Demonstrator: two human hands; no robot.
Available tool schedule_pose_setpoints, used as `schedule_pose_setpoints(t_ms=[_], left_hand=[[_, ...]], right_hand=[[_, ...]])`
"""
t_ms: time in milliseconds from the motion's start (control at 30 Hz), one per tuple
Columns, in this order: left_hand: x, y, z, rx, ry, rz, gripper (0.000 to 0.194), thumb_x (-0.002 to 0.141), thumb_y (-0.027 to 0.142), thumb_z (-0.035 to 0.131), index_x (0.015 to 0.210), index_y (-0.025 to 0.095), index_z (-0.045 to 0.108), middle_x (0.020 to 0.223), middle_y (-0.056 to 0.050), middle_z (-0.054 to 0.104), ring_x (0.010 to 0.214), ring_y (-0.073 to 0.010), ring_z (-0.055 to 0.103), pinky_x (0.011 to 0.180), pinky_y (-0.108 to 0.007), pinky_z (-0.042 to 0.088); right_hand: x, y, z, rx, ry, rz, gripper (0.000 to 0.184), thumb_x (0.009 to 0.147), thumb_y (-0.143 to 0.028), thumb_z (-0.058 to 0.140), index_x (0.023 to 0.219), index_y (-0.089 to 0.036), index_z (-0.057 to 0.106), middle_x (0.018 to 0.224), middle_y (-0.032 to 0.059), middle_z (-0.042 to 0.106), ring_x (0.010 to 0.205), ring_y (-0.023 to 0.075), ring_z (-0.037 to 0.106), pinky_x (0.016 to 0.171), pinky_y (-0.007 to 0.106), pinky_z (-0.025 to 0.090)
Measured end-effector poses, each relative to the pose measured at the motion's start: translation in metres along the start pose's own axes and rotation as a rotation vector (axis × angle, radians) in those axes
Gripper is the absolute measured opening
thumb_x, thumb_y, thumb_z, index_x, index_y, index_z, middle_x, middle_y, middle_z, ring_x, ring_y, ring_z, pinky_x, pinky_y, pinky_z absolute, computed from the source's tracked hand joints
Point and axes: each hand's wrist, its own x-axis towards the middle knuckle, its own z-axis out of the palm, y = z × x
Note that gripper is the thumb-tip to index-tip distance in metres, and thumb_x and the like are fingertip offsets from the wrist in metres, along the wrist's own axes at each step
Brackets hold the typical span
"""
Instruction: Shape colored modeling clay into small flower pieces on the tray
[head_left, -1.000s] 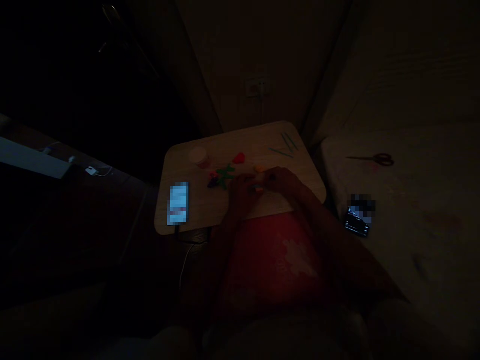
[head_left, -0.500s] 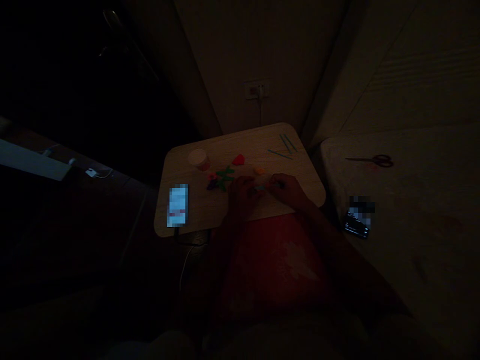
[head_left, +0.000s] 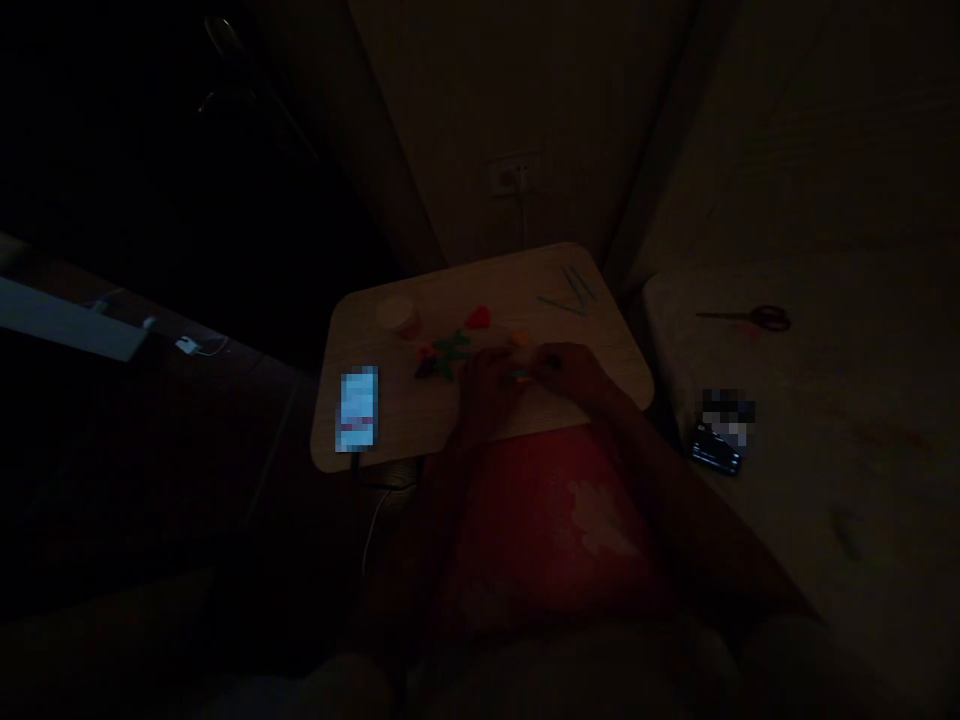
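Low over the small wooden table, my left hand [head_left: 486, 382] is closed with its fingertips on a thin green strip [head_left: 519, 376]. My right hand [head_left: 566, 368] pinches at the strip's other side; its fingertips are dark and partly hidden. A small orange piece [head_left: 518, 340] lies just beyond the hands. Left of them is a cluster of green pieces [head_left: 451, 347], with a pink-red piece [head_left: 425, 350] and a dark purple one [head_left: 426, 368]. A red piece [head_left: 478, 317] lies farther back. The soft pieces look like modelling clay, but the dim light hides detail.
The table [head_left: 405, 420] carries a lit phone [head_left: 357, 410], a pale round tub [head_left: 397, 315] and thin sticks [head_left: 577, 285] at the back right. Scissors [head_left: 765, 318] and a second phone [head_left: 716, 445] lie on a pale surface to the right. A wall socket [head_left: 514, 175] holds a plug.
The view has become darker and shifted slightly. My right hand has moved a little closer to the left, and less of the strip shows between them.
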Motion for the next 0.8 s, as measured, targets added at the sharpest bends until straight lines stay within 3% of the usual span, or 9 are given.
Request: schedule_pose_setpoints(t_ms=[300, 567, 800], left_hand=[[0.002, -0.002, 0.003, -0.012, 0.012, -0.018, 0.023, 0.079, 0.031, 0.089, 0.1, 0.027, 0.079, 0.127, -0.005, 0.069, 0.125, -0.0271, 0.061, 0.114, -0.046, 0.045], [0.002, -0.004, 0.004, 0.003, 0.016, -0.026, 0.028, 0.076, 0.03, 0.091, 0.1, 0.027, 0.078, 0.127, -0.006, 0.07, 0.124, -0.0291, 0.062, 0.112, -0.048, 0.047], [0.003, -0.003, 0.004, 0.0, 0.011, -0.029, 0.023, 0.078, 0.032, 0.09, 0.096, 0.026, 0.078, 0.125, -0.005, 0.07, 0.122, -0.0275, 0.062, 0.111, -0.046, 0.047]], right_hand=[[0.013, -0.006, -0.004, -0.137, -0.094, 0.055, 0.015, 0.083, -0.031, 0.067, 0.081, -0.019, 0.076, 0.083, 0.0057, 0.075, 0.071, 0.0174, 0.061, 0.064, 0.028, 0.036], [0.013, 0.013, -0.008, 0.195, -0.136, -0.056, 0.023, 0.081, -0.036, 0.06, 0.072, -0.016, 0.068, 0.072, 0.0026, 0.067, 0.07, 0.0165, 0.057, 0.065, 0.027, 0.04], [0.009, 0.01, -0.006, -0.014, -0.097, -0.048, 0.016, 0.08, -0.032, 0.066, 0.08, -0.017, 0.074, 0.083, 0.0048, 0.074, 0.075, 0.0174, 0.062, 0.069, 0.027, 0.04]])
